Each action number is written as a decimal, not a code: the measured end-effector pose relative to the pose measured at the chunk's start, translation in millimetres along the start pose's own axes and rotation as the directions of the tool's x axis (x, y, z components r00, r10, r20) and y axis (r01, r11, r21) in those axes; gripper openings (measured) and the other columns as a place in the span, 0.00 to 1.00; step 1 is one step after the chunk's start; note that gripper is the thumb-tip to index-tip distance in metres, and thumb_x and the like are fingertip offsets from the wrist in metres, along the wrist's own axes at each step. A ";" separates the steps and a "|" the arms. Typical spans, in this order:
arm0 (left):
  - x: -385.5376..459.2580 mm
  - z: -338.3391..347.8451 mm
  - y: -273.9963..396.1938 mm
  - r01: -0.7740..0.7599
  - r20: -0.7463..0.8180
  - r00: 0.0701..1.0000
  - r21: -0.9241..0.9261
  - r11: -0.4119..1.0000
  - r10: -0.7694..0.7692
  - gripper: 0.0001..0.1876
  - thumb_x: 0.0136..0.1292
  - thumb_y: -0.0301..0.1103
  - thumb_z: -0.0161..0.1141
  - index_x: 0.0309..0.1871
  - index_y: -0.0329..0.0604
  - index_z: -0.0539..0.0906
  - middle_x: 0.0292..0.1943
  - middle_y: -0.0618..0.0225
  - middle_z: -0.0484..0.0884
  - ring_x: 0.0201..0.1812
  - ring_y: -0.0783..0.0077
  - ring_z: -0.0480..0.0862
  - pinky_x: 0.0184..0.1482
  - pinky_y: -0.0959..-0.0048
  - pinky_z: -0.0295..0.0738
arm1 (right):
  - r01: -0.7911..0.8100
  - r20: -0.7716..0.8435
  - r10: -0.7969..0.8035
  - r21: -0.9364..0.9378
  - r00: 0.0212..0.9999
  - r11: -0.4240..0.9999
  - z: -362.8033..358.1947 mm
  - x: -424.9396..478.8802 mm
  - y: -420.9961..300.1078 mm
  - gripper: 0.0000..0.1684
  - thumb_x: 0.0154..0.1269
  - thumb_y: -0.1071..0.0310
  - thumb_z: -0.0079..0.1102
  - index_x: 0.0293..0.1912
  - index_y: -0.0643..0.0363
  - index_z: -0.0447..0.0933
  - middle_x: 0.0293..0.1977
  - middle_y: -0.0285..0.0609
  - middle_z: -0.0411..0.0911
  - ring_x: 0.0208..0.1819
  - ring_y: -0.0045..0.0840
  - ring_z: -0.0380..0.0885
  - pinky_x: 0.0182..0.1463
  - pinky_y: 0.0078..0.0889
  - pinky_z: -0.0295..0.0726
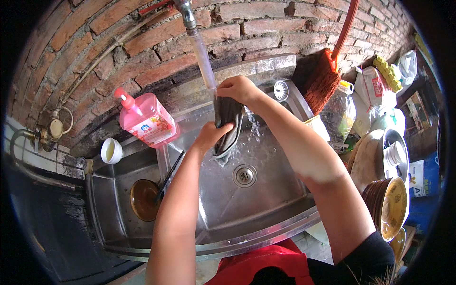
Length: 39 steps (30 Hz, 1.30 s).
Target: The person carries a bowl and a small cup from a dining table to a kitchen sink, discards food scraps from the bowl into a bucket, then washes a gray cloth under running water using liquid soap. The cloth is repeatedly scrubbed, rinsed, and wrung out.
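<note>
A dark wet cloth [228, 117] hangs between my hands above the right basin of a stainless steel double sink [249, 210]. My right hand [238, 89] grips its upper end, right by the mouth of a clear hose [203, 58] fitted to the tap. Lower down, my left hand [213, 134] holds the cloth's left side, thumb laid across it. Water [253, 123] spills off the cloth's right side and splashes into the basin around the drain strainer [244, 175]. Part of the cloth is hidden behind my left fingers.
A pink pump bottle [151, 123] and a white cup [111, 151] stand along the sink's back ledge. The left basin holds a brown bowl [143, 199] and a dark thin utensil [171, 176]. Stacked brown bowls [392, 210] and a red-bristled broom [322, 83] are to the right.
</note>
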<state>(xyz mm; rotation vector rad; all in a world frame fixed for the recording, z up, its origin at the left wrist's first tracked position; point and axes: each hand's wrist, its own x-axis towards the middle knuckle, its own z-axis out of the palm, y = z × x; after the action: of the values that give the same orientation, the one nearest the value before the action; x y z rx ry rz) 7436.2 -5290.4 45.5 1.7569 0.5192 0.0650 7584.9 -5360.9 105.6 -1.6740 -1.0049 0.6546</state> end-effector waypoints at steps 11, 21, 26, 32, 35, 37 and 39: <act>-3.6 -7.7 33.7 0.013 0.008 1.000 -0.868 0.497 -0.013 0.25 0.61 0.54 0.41 0.50 0.42 0.69 0.47 0.65 0.74 0.48 0.71 0.73 0.51 0.70 0.66 | -0.339 0.329 0.123 0.753 0.936 0.564 47.3 -77.1 119.5 0.43 0.56 0.33 0.33 0.61 0.54 0.52 0.59 0.41 0.55 0.60 0.28 0.55 0.62 0.32 0.52; -4.9 -13.9 -5.7 -0.037 -0.227 0.943 -0.798 0.601 -0.243 0.24 0.56 0.36 0.55 0.55 0.37 0.67 0.53 0.63 0.70 0.51 0.69 0.72 0.52 0.72 0.65 | -0.233 0.232 0.054 0.874 0.971 0.428 28.3 -44.6 29.2 0.12 0.58 0.72 0.45 0.43 0.59 0.69 0.36 0.40 0.74 0.39 0.24 0.72 0.44 0.26 0.71; 6.1 8.5 -7.8 -0.126 -0.212 0.967 -0.881 0.457 -0.141 0.27 0.61 0.53 0.44 0.55 0.41 0.65 0.52 0.69 0.69 0.53 0.72 0.68 0.55 0.70 0.61 | 0.080 0.103 -0.119 0.328 0.988 0.941 67.2 -30.3 43.7 0.24 0.45 0.70 0.52 0.47 0.58 0.66 0.41 0.50 0.70 0.45 0.36 0.70 0.47 0.33 0.69; -5.9 -19.0 -4.1 0.023 -0.332 0.901 -0.608 0.793 -0.280 0.19 0.53 0.41 0.59 0.45 0.42 0.73 0.40 0.68 0.77 0.40 0.74 0.76 0.37 0.72 0.72 | 0.126 -0.051 -0.139 -0.215 0.989 0.969 33.0 -17.2 50.4 0.25 0.48 0.72 0.50 0.51 0.54 0.64 0.41 0.52 0.72 0.45 0.37 0.71 0.48 0.33 0.69; -15.6 -40.6 0.9 -0.057 -0.273 0.943 -0.694 0.718 -0.189 0.19 0.55 0.34 0.56 0.48 0.36 0.69 0.43 0.61 0.75 0.42 0.67 0.76 0.41 0.66 0.74 | 0.080 -0.071 -0.084 -0.056 0.994 0.995 2.2 -9.4 66.7 0.25 0.51 0.74 0.49 0.52 0.55 0.63 0.39 0.52 0.74 0.45 0.39 0.72 0.47 0.32 0.70; -15.5 -43.6 3.7 -0.077 -0.298 0.950 -0.519 0.851 -0.095 0.18 0.55 0.33 0.56 0.48 0.36 0.69 0.43 0.60 0.75 0.42 0.65 0.76 0.42 0.65 0.74 | 0.025 -0.057 -0.029 -0.070 0.998 0.997 2.2 -14.9 46.6 0.24 0.51 0.74 0.50 0.51 0.58 0.63 0.39 0.53 0.74 0.43 0.37 0.73 0.46 0.32 0.70; -5.8 -34.7 -6.6 -0.120 -0.372 0.909 -0.667 0.736 -0.189 0.18 0.55 0.33 0.55 0.48 0.35 0.69 0.43 0.60 0.75 0.42 0.65 0.76 0.44 0.67 0.72 | -0.092 -0.027 0.106 0.319 0.994 0.943 27.2 -28.3 14.3 0.23 0.51 0.71 0.51 0.50 0.59 0.64 0.38 0.55 0.73 0.42 0.37 0.73 0.46 0.32 0.70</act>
<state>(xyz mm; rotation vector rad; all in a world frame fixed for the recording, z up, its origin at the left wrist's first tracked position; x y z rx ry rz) 7417.9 -5259.8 49.5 0.9909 0.7287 0.5557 7553.0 -5373.7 81.9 -1.4533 -0.7419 0.7978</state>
